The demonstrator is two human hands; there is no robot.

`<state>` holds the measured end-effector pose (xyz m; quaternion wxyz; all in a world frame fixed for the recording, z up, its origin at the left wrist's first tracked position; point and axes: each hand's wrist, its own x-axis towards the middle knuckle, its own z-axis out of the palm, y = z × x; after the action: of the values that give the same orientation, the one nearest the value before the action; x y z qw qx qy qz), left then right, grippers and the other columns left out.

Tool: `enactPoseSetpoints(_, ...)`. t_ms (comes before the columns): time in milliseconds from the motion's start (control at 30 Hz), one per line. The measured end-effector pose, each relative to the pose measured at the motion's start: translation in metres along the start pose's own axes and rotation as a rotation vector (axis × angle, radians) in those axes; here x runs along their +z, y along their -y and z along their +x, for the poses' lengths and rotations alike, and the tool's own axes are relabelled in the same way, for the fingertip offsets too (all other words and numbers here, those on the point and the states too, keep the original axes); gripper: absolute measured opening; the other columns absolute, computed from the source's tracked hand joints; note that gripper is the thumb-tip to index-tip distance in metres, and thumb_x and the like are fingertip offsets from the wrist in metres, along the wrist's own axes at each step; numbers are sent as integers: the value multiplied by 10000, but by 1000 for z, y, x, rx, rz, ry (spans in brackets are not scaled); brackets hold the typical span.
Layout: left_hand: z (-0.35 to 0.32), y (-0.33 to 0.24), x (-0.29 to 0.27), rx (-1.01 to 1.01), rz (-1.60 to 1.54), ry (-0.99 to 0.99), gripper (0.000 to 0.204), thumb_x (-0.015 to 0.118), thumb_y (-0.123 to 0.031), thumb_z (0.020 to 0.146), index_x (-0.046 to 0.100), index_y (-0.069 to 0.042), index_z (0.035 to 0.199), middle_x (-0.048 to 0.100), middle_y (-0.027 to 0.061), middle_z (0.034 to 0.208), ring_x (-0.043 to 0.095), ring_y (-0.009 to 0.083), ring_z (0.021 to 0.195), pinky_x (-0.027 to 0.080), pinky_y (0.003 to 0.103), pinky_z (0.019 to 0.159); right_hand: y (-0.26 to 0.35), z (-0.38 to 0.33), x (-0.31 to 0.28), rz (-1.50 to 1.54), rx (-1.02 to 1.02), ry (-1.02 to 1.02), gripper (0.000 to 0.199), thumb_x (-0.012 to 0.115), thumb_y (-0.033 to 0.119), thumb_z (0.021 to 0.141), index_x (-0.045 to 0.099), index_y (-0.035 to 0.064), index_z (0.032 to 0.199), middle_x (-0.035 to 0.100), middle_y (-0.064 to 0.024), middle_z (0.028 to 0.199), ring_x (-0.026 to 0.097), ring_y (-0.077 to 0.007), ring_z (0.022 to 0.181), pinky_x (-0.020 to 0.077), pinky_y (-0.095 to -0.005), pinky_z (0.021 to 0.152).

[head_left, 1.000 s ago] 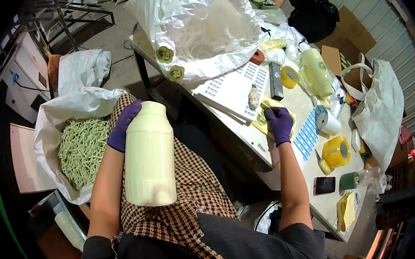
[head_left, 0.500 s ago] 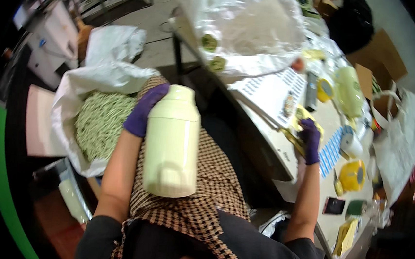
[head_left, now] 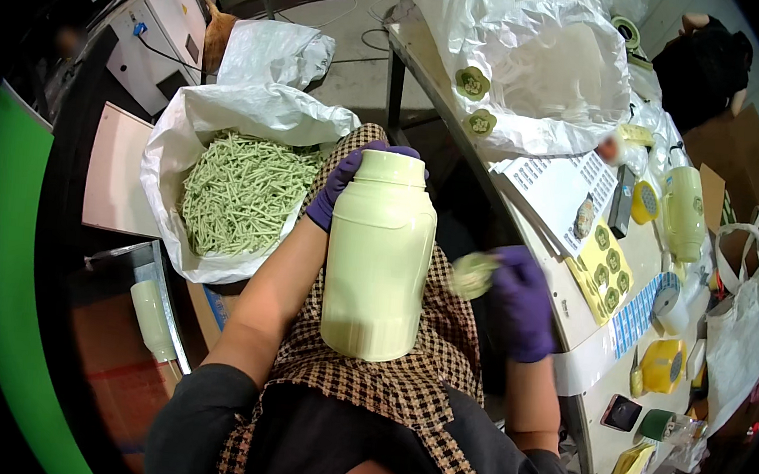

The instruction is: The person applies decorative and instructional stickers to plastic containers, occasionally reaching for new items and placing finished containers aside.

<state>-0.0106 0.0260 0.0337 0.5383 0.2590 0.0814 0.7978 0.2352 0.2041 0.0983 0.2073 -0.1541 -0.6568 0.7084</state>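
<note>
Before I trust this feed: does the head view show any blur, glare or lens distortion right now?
Head view: right hand and the green sticker it holds are blurred; the pale flask looks clearer, with soft highlights; toward the dark fisheye rim, the green panel bends.

Found only markings too small to read, on the white sheets (head_left: pixel 554 190), the blue sheet (head_left: pixel 630 323) and the green stickers (head_left: pixel 601 275).
</note>
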Motion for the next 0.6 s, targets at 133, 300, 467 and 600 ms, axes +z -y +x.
enactPoseSetpoints(133,-10,0,-10,94,114,-43,787,752,-560,840,551,-34,1389,566,238,1392,561,379,1284,476,530,1085,-17,-7,49,-15,204,262,98,655,18,891,693,-17,975,703,-39,903,628,-95,833,516,-257,793)
enactPoseSetpoints(300,-22,-12,-12,11,154,-118,842,742,-606,832,544,-30,1413,562,248,1401,570,381,1281,468,541,1094,-7,-5,57,-55,225,269,59,671,14,893,696,-18,935,692,-27,869,616,-75,793,507,-244,743)
enactPoseSetpoints(467,-21,-12,0,54,174,-70,811,721,-530,883,506,39,1419,612,201,1354,623,333,1219,502,487,1062,-6,-3,60,-95,174,312,38,681,5,887,692,-12,919,674,-15,837,595,-67,757,490,-230,710)
enactPoseSetpoints(600,-22,-11,-6,28,179,-165,892,738,-587,844,483,1,1464,569,256,1389,574,382,1275,483,526,1082,-19,1,59,-228,-39,290,166,782,21,788,684,-11,918,663,-16,882,588,-83,778,496,-254,719)
